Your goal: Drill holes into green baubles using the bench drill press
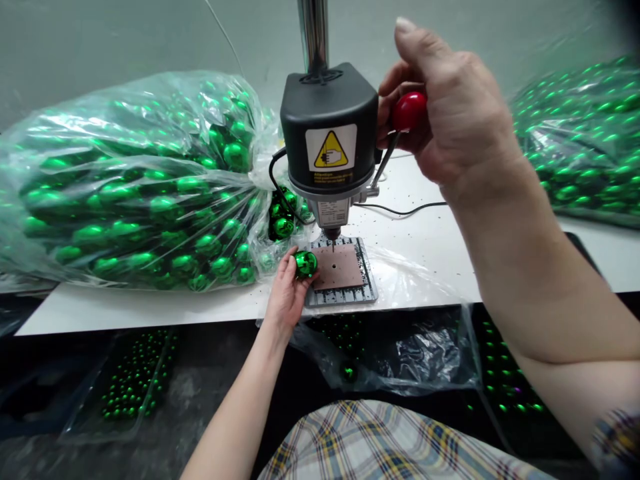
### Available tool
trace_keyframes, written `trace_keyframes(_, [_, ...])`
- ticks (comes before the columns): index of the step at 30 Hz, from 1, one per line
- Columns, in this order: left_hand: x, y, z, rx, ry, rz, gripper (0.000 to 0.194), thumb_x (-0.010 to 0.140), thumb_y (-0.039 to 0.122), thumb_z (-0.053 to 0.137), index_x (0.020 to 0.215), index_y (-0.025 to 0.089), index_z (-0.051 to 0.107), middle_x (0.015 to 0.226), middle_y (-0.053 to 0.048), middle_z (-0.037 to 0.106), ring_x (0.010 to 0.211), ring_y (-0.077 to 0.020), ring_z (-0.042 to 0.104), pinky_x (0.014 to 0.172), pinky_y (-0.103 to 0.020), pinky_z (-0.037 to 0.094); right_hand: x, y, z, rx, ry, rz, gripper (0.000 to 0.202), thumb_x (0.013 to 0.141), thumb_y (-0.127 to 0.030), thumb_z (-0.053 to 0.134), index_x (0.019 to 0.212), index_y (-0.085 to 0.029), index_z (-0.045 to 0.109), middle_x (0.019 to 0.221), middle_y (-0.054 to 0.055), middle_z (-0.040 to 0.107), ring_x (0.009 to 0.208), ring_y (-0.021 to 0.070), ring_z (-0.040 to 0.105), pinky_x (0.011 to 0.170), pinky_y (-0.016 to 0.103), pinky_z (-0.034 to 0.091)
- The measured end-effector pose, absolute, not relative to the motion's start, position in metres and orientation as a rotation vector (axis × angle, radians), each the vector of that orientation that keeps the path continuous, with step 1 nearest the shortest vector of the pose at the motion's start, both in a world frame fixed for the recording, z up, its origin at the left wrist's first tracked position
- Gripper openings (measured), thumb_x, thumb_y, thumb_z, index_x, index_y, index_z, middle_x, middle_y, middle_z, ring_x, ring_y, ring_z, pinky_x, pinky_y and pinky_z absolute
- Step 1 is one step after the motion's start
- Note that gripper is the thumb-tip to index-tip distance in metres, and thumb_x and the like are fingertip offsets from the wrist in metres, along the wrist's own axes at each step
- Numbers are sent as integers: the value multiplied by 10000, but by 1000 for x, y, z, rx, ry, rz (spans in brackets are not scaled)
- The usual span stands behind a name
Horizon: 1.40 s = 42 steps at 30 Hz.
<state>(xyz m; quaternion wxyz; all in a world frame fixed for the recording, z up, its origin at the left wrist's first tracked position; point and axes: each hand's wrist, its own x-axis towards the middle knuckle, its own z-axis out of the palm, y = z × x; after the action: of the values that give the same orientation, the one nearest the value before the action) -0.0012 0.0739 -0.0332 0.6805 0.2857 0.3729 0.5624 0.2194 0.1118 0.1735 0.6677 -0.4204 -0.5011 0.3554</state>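
Observation:
A shiny green ball (305,265) rests in the fingers of my left hand (289,288), at the left edge of a pinkish board (345,270). The board has a dark hole and lies on the grey base plate (371,293) of a small drill press (327,133). Above the board, the thin drill bit (333,246) points down, apart from the ball. My right hand (450,107) is raised beside the black motor housing, its fingers curled around the red knob (409,111) of the feed lever (387,160). Dark specks cover the base plate.
A big clear bag (130,193) of green balls fills the table's left side, and another bag (580,140) stands at right. A black cable (415,211) crosses the white table (240,308). Below its front edge hang a plastic sheet (430,353) and tubs of green balls (135,377).

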Motion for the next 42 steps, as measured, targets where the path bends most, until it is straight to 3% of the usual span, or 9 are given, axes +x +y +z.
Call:
trace_keyframes(8, [7, 94, -46, 943, 975, 1306, 491, 695, 312, 845, 1138, 220, 656, 1022, -26, 706, 922, -130, 660, 858, -240, 485, 216, 120, 175, -805, -1170, 791, 292, 982, -306, 511, 727, -173, 556, 480, -56, 524, 385, 64, 450, 367, 202, 341])
trace_keyframes(18, [24, 106, -56, 1256, 982, 1206, 430, 630, 275, 888, 1012, 202, 704, 968, -46, 704, 878, -177, 635, 827, -286, 489, 212, 118, 174, -795, -1208, 762, 335, 994, -247, 499, 683, -149, 572, 435, -65, 479, 344, 48, 376, 327, 194, 279])
trace_keyframes(27, [25, 97, -62, 1591, 918, 1180, 487, 648, 217, 868, 1110, 266, 722, 1220, -76, 651, 1219, -269, 545, 1131, -410, 346, 212, 121, 172, -803, -1193, 771, 356, 982, -235, 509, 641, -159, 578, 439, -54, 515, 335, 55, 403, 322, 204, 284])
trace_keyframes(34, [27, 96, -65, 1367, 964, 1167, 429, 667, 234, 858, 1079, 235, 736, 1164, -79, 689, 1182, -259, 578, 1119, -404, 367, 209, 118, 170, -820, -1140, 761, 458, 974, -267, 520, 527, -169, 520, 411, -40, 495, 333, 76, 420, 323, 229, 277])
trace_keyframes(42, [28, 96, -72, 1386, 1033, 1174, 502, 659, 263, 871, 1128, 215, 699, 1140, -89, 685, 1163, -255, 604, 1065, -383, 430, 198, 115, 170, -804, -1041, 718, 526, 945, -201, 538, 443, -197, 381, 344, -62, 328, 312, 62, 255, 323, 240, 148])
